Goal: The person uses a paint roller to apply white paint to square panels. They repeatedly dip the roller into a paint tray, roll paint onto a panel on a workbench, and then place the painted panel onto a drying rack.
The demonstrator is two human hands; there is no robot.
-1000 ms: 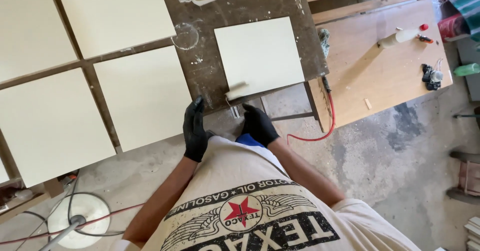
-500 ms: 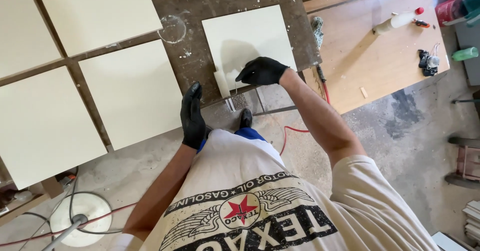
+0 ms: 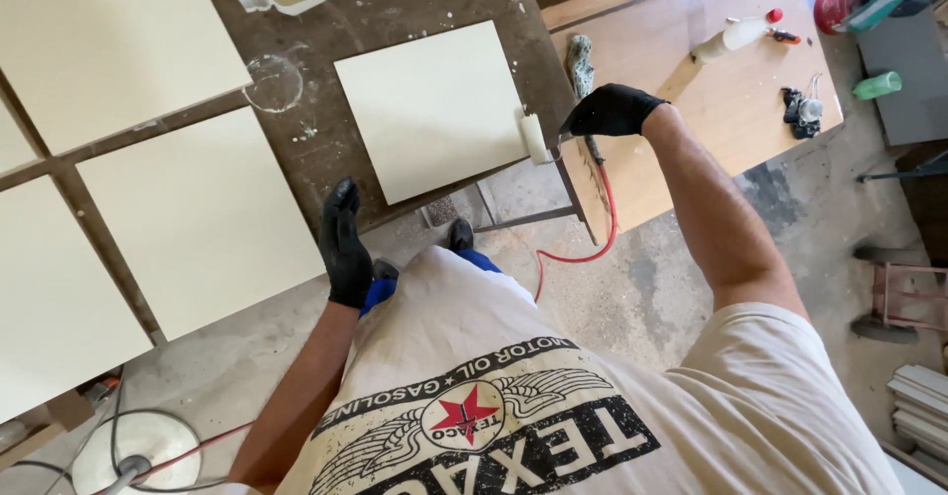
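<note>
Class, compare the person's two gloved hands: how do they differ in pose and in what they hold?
The right hand reaches out and grips a small paint roller at the cream panel's edge; the left hand hangs down, holding nothing. Both wear black gloves.

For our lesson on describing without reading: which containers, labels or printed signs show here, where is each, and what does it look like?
Spray bottle: lying on the wooden bench at upper right, pale body, red cap.
Green bottle: lying right of the bench, small, cylindrical.
Shirt print: on the person's cream shirt, bottom centre, black lettering around a red star.
No screens or signs.
</note>
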